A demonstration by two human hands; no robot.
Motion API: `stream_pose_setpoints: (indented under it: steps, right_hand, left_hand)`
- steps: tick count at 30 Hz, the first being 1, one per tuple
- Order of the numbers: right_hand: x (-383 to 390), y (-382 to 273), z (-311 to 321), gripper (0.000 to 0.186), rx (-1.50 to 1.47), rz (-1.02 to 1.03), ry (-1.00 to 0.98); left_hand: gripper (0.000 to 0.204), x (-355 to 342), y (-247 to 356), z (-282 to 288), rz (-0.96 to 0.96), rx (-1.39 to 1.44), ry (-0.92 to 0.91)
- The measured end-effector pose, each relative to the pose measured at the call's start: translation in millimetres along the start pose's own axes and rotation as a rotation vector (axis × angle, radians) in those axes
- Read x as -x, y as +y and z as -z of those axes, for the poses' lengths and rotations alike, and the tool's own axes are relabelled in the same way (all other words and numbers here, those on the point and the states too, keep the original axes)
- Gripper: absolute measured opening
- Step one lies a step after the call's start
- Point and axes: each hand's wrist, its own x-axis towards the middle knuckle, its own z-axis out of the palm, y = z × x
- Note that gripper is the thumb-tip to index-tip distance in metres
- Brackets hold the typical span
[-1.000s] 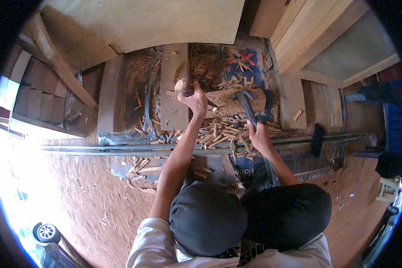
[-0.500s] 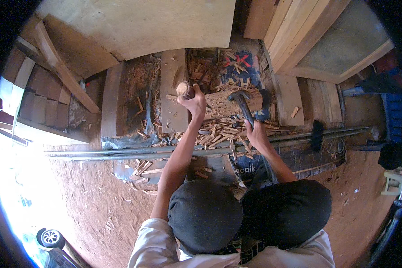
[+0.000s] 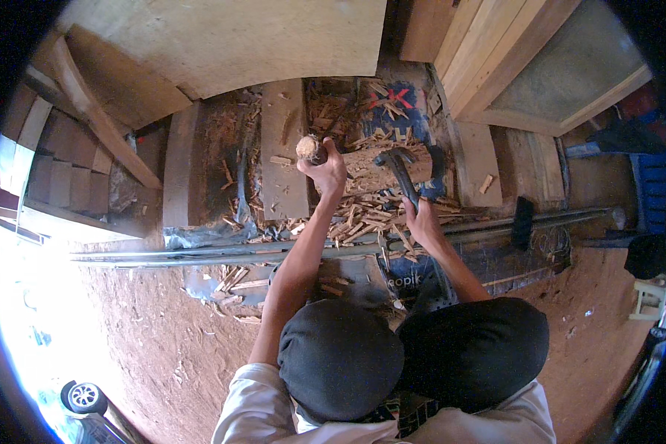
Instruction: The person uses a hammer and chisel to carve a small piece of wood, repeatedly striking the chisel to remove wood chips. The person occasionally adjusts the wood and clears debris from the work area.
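Note:
A short wooden handle (image 3: 308,149) with a pale, frayed round top stands in the grip of my left hand (image 3: 325,173); its lower end is hidden by the hand. My right hand (image 3: 420,216) is closed round the shaft of a dark hammer (image 3: 405,176), whose head is to the right of the handle, over a rough, splintered piece of wood (image 3: 370,164). Loose wood chips (image 3: 366,214) are heaped below that piece, between my hands and around them. My knees in dark trousers fill the lower middle of the view.
Long metal bars (image 3: 148,256) run crosswise before my knees. A plywood sheet (image 3: 274,37) is at the back, a timber frame (image 3: 496,66) at back right, planks (image 3: 180,163) beside the chips, blue plastic (image 3: 655,192) at far right. A car wheel (image 3: 85,397) shows at lower left on dirt ground.
The view has shifted slightly since a second ago. My left hand has moved a little right against the planks, still round the handle; the hammer has moved slightly left, still held.

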Motion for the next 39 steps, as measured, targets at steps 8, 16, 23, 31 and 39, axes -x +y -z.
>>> stream_pose_setpoints:
  steps: [8,16,23,31,39]
  right_hand:
    - [0.4,-4.8,4.9,0.034,0.041,-0.005,-0.016]
    - [-7.4,-0.4,8.5,0.043,-0.067,0.037,0.018]
    - [-19.6,-42.7,71.7,0.049,-0.445,-0.392,-0.194]
    - [-4.0,-147.5,150.2,0.043,-0.467,0.170,0.122]
    - [-23.5,-167.0,108.1,0.045,0.020,0.389,0.071]
  left_hand:
    - [0.015,7.6,21.5,4.5,-0.392,-0.080,-0.088]
    - [0.018,-4.0,34.2,1.4,-0.396,-0.006,-0.412]
    - [0.012,4.0,51.2,-1.4,-0.427,-0.010,-0.458]
    - [0.013,2.7,43.8,-5.0,-0.414,-0.043,-0.476]
    - [0.012,0.1,49.4,-3.0,-0.440,0.006,-0.490]
